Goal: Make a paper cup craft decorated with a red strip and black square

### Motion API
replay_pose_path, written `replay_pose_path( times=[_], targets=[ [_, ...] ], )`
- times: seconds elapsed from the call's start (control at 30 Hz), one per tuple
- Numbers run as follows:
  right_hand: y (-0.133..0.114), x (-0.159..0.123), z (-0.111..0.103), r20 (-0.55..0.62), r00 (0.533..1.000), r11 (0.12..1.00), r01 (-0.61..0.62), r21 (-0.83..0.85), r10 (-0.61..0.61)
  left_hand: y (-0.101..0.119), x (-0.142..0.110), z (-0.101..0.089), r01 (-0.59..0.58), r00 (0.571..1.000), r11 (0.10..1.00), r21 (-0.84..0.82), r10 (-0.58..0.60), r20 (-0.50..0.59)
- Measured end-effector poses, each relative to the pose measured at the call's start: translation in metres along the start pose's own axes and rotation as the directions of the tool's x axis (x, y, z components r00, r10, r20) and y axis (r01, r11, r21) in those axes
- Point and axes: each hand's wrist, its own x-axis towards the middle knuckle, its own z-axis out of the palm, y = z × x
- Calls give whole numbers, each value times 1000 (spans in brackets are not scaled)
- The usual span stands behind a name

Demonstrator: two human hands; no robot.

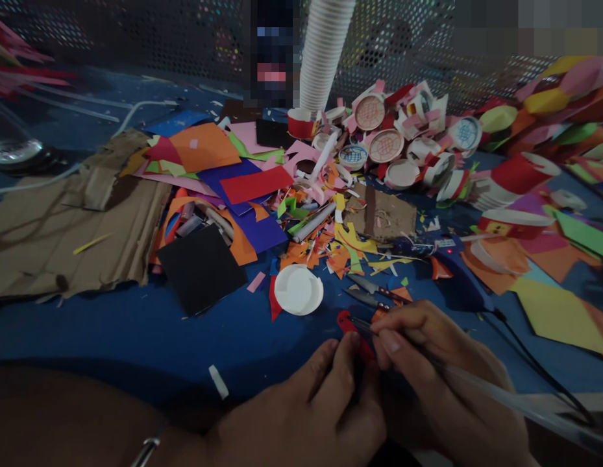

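My left hand (325,395) is closed at the front edge of the blue table, its fingers pinching a small red paper piece (345,318) with a rounded end. My right hand (442,370) grips a pen (362,324) with a dark tip and a long, translucent shaft that runs back to the lower right. The pen's tip is at the red piece, but I cannot tell whether it touches. Just beyond my fingers lie scissors (372,293) with their blades apart. A white paper disc with a raised rim (299,289) rests left of them.
Paper scraps (315,250) cover the middle. Cut paper cups (386,146) are heaped behind, beside a tall cup stack (325,55). Cardboard (77,240) and a black square (202,269) lie left. At right are a blue glue gun (459,272) with its cord (535,373) and coloured paper (559,314).
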Motion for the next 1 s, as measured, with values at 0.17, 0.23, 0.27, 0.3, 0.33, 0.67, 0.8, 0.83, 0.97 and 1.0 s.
replay_pose_path(
  times=[0.17,0.23,0.27,0.3,0.33,0.67,0.8,0.83,0.97,1.0],
  targets=[
    [1,-2,2,-7,1000,1000,-9,-2,9,-1,-1,1,-29,999,999,24,30,-12],
    [2,-3,2,-16,1000,1000,-11,-7,11,0,-2,2,-24,1000,1000,17,24,-7],
    [3,-3,2,-20,1000,1000,-11,-15,10,0,-2,3,-15,1000,1000,10,15,-8],
    [4,-3,2,-25,1000,1000,-10,-22,10,0,-3,3,-7,1000,1000,4,7,-9],
    [4,-3,2,-31,999,1000,-10,-27,9,1,-3,3,0,1000,1000,-1,0,-11],
    [1,-1,1,-11,1000,1000,8,-26,-8,2,-3,6,8,1000,1000,-9,-9,-19],
    [3,-3,1,-25,1000,1000,-16,-6,15,0,-2,4,1,1000,1000,6,-1,-18],
    [4,-3,1,-26,999,1000,-20,-1,19,0,-2,3,-11,1000,1000,13,11,-26],
    [2,-2,1,-16,1000,1000,-14,4,14,-2,0,0,-32,999,999,22,32,-25],
    [2,-2,1,-20,1000,1000,-9,2,9,-3,1,0,-33,999,999,24,33,-23]
  ],
)
